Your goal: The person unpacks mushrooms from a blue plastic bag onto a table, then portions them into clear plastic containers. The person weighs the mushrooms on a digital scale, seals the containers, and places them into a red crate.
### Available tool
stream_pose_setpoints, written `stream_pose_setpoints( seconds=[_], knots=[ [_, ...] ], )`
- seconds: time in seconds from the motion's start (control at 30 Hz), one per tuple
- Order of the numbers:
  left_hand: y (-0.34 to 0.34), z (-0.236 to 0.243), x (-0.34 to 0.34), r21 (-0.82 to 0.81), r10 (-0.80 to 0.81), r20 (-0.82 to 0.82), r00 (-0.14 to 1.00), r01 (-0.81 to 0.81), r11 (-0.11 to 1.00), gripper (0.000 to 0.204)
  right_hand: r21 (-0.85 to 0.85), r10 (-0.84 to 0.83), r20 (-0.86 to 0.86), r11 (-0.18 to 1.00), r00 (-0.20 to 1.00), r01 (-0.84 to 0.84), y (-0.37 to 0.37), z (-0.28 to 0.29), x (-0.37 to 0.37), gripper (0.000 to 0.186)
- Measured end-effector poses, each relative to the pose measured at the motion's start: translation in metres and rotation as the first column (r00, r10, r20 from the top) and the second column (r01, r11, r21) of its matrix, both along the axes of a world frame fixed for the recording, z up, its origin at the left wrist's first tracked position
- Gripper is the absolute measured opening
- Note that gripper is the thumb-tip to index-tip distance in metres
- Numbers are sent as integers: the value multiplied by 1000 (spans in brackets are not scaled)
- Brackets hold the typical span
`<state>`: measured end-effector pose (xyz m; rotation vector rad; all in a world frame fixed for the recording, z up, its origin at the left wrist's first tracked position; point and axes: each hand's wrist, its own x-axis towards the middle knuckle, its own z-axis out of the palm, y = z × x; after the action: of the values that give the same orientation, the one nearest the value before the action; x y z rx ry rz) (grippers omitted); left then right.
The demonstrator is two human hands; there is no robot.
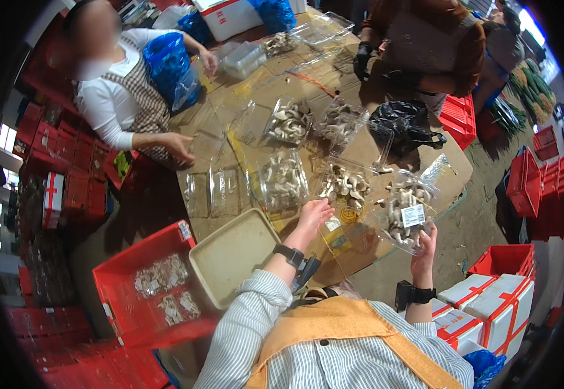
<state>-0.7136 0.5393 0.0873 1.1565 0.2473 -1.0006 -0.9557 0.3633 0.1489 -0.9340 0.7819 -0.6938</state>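
My right hand point(426, 240) grips the near edge of a see-through plastic pack of mushrooms point(398, 211), raised at the table's right front. A white printed label lies on the pack's upper face. My left hand point(314, 219) has its fingers stretched out beside loose mushrooms point(346, 185) on the cardboard-covered table point(333, 256); nothing shows in it. Just left of that heap sits a filled mushroom tray point(283, 181). Farther back are another filled tray point(289, 121) and a further group of mushrooms point(341, 123).
Empty plastic trays point(223, 190) lie at left. A beige tub point(235, 258) adjoins a red crate point(155, 285) holding packs. A black bag point(403, 123) lies at back right. One co-worker point(123, 84) stands left, another point(424, 45) across. White boxes point(499, 308) stand right.
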Motion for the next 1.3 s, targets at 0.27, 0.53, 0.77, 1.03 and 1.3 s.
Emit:
stream_pose_setpoints(
  seconds=[0.27, 0.53, 0.77, 1.03, 1.3],
  knots=[
    [91, 83, -53, -126, -176, 297, 938, 221, 967, 90, -67, 558, -28, 827, 830, -558, 78, 22, 80, 66],
    [246, 91, -79, -226, 588, 123, 800, -554, 801, 43, -180, 940, -43, 327, 339, -928, 172, 46, 147, 63],
    [467, 77, -90, -10, 829, 31, 559, -829, 560, 42, -136, 901, 23, 432, 433, -891, 226, 49, 174, 23],
    [755, 32, -64, 506, 499, 498, 709, -705, 497, 67, -159, 812, -214, 519, 543, -840, 323, 39, 167, 13],
    [863, -59, -48, 903, 54, 229, 972, -233, 361, 82, 13, 842, -295, 476, 451, -879, 440, 42, 139, 9]
  ],
)
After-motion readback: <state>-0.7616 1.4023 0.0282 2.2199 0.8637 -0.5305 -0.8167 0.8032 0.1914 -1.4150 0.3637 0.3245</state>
